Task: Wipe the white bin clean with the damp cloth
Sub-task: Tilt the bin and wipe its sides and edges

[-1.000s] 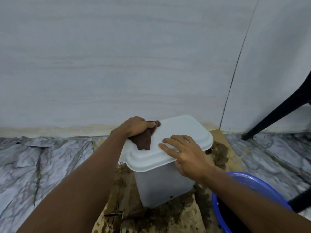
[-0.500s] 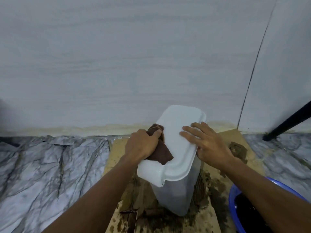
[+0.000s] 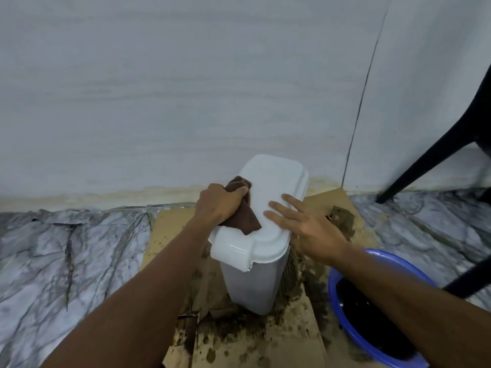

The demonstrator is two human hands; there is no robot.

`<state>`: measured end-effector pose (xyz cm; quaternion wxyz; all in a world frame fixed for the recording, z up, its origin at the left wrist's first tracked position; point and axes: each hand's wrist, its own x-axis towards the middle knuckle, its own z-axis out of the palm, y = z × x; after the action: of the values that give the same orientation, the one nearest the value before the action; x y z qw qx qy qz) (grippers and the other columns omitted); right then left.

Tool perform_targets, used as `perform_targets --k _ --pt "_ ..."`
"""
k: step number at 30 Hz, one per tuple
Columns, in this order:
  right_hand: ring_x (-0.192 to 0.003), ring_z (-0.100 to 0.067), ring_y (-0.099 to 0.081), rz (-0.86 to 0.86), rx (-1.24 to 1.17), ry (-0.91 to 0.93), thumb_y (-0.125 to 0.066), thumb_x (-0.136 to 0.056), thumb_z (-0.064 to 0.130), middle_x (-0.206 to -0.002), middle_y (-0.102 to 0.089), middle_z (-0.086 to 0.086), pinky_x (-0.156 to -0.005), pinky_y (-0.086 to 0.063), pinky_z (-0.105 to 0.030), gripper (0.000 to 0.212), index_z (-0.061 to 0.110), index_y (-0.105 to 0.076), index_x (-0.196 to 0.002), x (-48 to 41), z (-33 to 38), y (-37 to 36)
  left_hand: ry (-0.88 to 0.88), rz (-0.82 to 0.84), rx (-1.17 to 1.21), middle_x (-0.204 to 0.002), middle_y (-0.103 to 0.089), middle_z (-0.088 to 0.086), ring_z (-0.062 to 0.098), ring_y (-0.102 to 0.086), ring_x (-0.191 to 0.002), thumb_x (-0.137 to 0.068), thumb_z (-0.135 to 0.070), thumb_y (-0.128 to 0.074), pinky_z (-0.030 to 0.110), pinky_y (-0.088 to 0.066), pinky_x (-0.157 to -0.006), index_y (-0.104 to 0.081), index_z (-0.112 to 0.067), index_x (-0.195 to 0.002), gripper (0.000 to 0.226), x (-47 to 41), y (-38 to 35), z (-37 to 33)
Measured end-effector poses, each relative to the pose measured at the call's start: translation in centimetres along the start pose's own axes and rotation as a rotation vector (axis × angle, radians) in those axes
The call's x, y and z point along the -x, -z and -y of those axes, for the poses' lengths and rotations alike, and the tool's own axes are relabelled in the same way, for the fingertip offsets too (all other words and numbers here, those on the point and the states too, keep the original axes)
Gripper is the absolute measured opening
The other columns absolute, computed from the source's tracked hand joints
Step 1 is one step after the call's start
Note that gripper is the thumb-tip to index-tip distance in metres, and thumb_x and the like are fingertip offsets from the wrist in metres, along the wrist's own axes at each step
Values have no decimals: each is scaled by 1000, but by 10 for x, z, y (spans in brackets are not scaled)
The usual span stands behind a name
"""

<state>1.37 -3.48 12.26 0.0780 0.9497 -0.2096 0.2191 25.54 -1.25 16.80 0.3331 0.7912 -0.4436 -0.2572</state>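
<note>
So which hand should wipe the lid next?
The left hand: it already grips the dark brown cloth on the white plastic bin's lid. The right hand lies flat, steadying.

**Dim, flat light with wide-angle bending**

Soft, cool, even light; weak shadows. A faint sheen marks the glossy white plastic bin lid (image 3: 268, 208). Lower corners stretch and curve; the black chair leg (image 3: 425, 166) at right looks smeared.

Left of the white bin (image 3: 255, 282) the marble floor (image 3: 66, 261) lies open; right, a blue basin (image 3: 342, 322) and black chair legs (image 3: 425, 166) crowd close; the wall (image 3: 186, 88) stands just behind.
</note>
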Motion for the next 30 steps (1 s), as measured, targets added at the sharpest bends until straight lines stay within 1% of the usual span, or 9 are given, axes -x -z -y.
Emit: perform_targets --k 3,8,11,15,17,19,21,24,30 --pt "-130 -45 -50 -53 -50 24 -82 -61 -11 -140 -58 -13 -72 -61 -53 88 13 -51 -139 -7 -6 1 13 -43 10 -89 -69 7 23 -66 -80 -84 -63 -65 32 -47 -63 -67 -7 -97 57 4 3 1" --pt "-129 -38 -54 -251 -96 38 -51 -80 -13 -135 -62 -12 -82 -60 -50 54 5 -63 -129 -39 -16 1 79 -198 62 -88 -69 8 25 -65 -82 -84 -62 -64 35 -51 -72 -66 -6 -93 57 5 26 -4" --pt "-132 -35 -51 -268 -118 49 -67 -75 -19 -138 -59 -11 -88 -58 -49 63 6 -62 -132 -46 -23 -19 26 -256 30 -88 -68 5 24 -64 -82 -86 -63 -61 35 -51 -74 -67 -9 -94 55 8 30 -1" --pt "-137 -32 -46 -154 -104 87 -70 -74 -16 -144 -54 -9 -80 -61 -42 73 11 -54 -140 -45 -20 -41 -31 -214 -67 -117 -68 8 27 -62 -99 -91 -61 -55 38 -50 -86 -62 -15 -122 55 14 28 14" --pt "-135 -32 -48 -152 -115 56 -54 -79 -13 -143 -55 -10 -74 -62 -38 65 10 -54 -139 -51 -17 -42 -61 -182 -78 -140 -59 7 32 -57 -122 -96 -56 -53 43 -47 -100 -45 -24 -148 62 15 30 16" --pt "-131 -37 -52 -131 -101 52 -40 -80 1 -141 -57 -13 -76 -61 -42 59 9 -54 -137 -57 -11 -40 -79 -167 -87 -147 -55 5 32 -54 -130 -98 -54 -52 43 -44 -105 -35 -28 -155 64 16 33 19" --pt "-128 -42 -53 -92 -61 76 -54 -79 4 -140 -57 -15 -83 -59 -49 61 11 -49 -139 -59 -3 -40 -78 -160 -53 -145 -57 4 30 -56 -127 -97 -56 -53 43 -47 -104 -36 -31 -154 65 16 35 27" --pt "-128 -45 -52 -48 -75 98 -80 -64 -4 -140 -57 -16 -84 -57 -47 86 16 -45 -140 -61 8 -42 -72 -135 19 -148 -55 1 26 -56 -127 -97 -58 -53 36 -47 -100 -36 -35 -155 65 17 41 38" --pt "-130 -44 -51 -46 -63 55 -80 -61 -8 -142 -55 -16 -86 -54 -62 91 18 -47 -142 -74 8 -37 -103 -96 33 -155 -46 2 27 -47 -137 -101 -55 -46 38 -39 -106 -35 -31 -156 61 24 45 42"
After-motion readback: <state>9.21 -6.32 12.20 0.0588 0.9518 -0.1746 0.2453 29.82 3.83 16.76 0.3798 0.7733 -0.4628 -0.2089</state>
